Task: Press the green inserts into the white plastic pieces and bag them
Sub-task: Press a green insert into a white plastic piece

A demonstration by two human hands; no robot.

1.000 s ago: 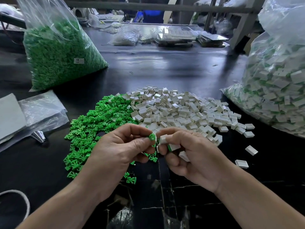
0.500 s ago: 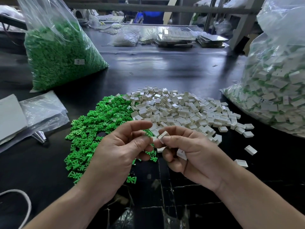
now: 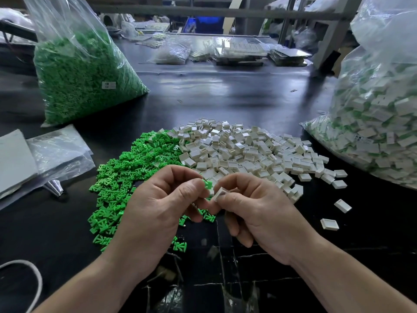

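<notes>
Left hand point(image 3: 158, 206): closed in a pinch, thumb and forefinger holding one green insert point(image 3: 208, 184) at the fingertips. Right hand point(image 3: 257, 208): closed in a pinch on one white piece point(image 3: 220, 193), tilted, its open side apparently turned toward the insert. The two parts sit just beside each other, the insert at 10 o'clock of the piece; whether they touch cannot be told. The insert is not yet seated.

Judgement on the step in hand: the insert should be squared to the cavity before pressure is applied, then pushed home with the thumb until flush. A skewed entry is likely to jam or leave it standing proud. The right hand should brace the piece from behind.

Loose stock lies on the black table point(image 3: 225, 93): a green pile point(image 3: 126, 177) at 11 o'clock of the hands, touching a white pile point(image 3: 243, 152) at 12 to 1 o'clock. A few strays lie apart at 3 o'clock.

Containers: a clear bag of green inserts point(image 3: 83, 80) stands at 10 o'clock, well apart. A large clear bag point(image 3: 381, 132) at 2 o'clock holds white pieces showing green, judged to be finished assemblies. Flat plastic sleeves point(image 3: 58, 152) at 9 o'clock appear empty.
</notes>
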